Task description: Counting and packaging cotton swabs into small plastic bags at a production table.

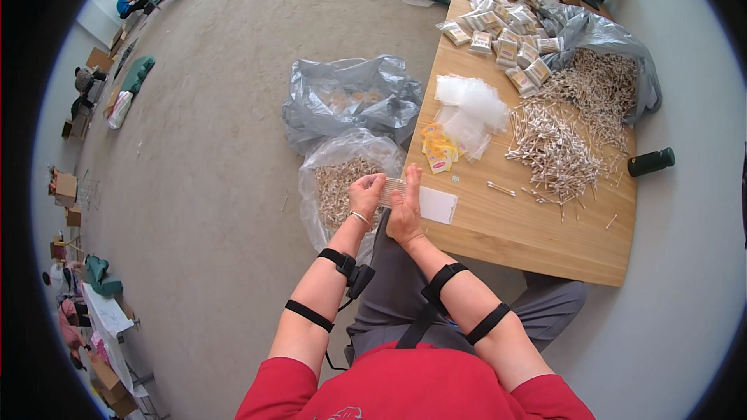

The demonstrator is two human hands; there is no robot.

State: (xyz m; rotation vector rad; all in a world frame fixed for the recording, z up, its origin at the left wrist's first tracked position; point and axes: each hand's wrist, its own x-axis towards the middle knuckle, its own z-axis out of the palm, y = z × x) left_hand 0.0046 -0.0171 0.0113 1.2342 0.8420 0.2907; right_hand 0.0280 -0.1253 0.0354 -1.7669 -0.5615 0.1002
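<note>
Sitting low at the left, a clear bag [362,142] is holding lots of little cotton sticks. Next to it, the left hand [366,195] is curling its fingers and pinching the left end of a thin bunch of sticks [391,190]. The bunch is lying between both hands, and its long way seems to be running left to right. At its right end, the right hand [405,207] is holding its fingers straight and pointing away; I cannot tell how hard it is pressing. Both hands are being close, but only the left one is clearly pinching. To the right, a white card [438,205] is lying on the table [513,229], two loose sticks [501,188] are resting farther along, and a big stick pile [554,148] is spreading past them.
</note>
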